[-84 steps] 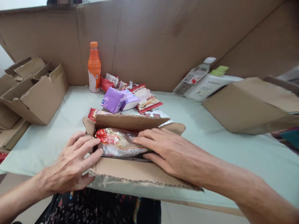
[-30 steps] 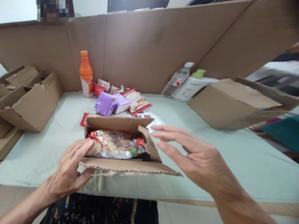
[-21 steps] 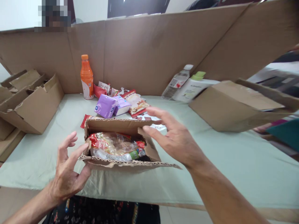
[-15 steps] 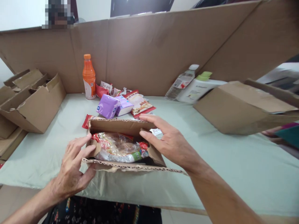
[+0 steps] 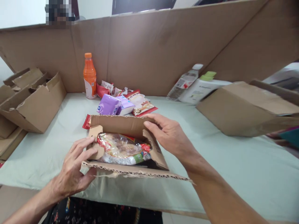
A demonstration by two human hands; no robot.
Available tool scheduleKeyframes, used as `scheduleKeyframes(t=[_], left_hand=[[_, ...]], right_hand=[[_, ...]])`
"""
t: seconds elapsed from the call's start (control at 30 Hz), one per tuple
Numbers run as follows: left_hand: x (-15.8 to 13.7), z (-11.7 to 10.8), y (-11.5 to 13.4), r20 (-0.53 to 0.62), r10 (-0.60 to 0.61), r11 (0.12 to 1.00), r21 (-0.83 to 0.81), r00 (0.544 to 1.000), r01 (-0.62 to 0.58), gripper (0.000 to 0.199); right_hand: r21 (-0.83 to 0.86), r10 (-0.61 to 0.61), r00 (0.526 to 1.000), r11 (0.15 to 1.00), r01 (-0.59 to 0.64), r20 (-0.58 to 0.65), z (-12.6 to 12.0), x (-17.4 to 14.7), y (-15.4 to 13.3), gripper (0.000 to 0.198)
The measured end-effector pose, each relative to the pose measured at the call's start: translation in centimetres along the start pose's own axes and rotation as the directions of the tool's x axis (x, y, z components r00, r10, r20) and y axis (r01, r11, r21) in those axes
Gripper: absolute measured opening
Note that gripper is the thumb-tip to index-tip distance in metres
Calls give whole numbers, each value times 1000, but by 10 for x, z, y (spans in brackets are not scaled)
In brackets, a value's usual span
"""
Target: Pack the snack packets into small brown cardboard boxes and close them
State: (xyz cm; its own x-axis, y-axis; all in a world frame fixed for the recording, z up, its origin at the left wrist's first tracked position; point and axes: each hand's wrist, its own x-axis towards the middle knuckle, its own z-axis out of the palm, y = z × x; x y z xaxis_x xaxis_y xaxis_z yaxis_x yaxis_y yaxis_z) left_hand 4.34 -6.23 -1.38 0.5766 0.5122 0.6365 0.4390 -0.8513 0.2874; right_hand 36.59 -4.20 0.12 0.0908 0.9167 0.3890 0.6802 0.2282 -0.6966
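Both hands fold in the side flaps of the cardboard box (image 5: 126, 146) over the noodle packet (image 5: 121, 149): left hand (image 5: 74, 168) in an unclenched grip presses the left flap (image 5: 95, 146), right hand (image 5: 168, 135) likewise pushes the right flap (image 5: 153, 146); next, the long flaps need closing.

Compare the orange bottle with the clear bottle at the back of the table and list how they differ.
The orange bottle stands upright, while the clear bottle leans tilted against the cardboard wall. The orange bottle has an orange cap and looks full of orange drink; the clear bottle has a white cap and see-through sides. The orange bottle is at the left beside snack packets; the clear bottle is at the right beside a white bottle. Both carry labels and are capped.
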Motion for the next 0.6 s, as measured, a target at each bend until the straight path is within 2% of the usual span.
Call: scheduleKeyframes(t=[0.17, 0.27, 0.43, 0.53, 0.6], left_hand=[[5, -1, -4, -11, 25, 1000, 5, 1000, -25, 34], [6, -1, -4, -25, 13, 1000, 3, 1000, -13, 32], [3, 3, -3, -71, -106, 994, -33, 992, 104, 54], [0, 6, -4, -117, -112, 993, -37, 987, 108, 69], [0, 6, -4, -110, -103, 994, -41, 989, 99, 72]], right_hand=[[75, 28, 1000, 997, -28, 8, -1, -8, -1, 24], [104, 45, 999, 994, -45, 7, -4, -18, -1, 31], [215, 37, 997, 975, -50, 63, -10, -31, 1, 50], [293, 2, 995, 955, -32, 100, -12, -37, 4, 50], [313, -13, 994, 950, -21, 108, -12, -39, 6, 48]])
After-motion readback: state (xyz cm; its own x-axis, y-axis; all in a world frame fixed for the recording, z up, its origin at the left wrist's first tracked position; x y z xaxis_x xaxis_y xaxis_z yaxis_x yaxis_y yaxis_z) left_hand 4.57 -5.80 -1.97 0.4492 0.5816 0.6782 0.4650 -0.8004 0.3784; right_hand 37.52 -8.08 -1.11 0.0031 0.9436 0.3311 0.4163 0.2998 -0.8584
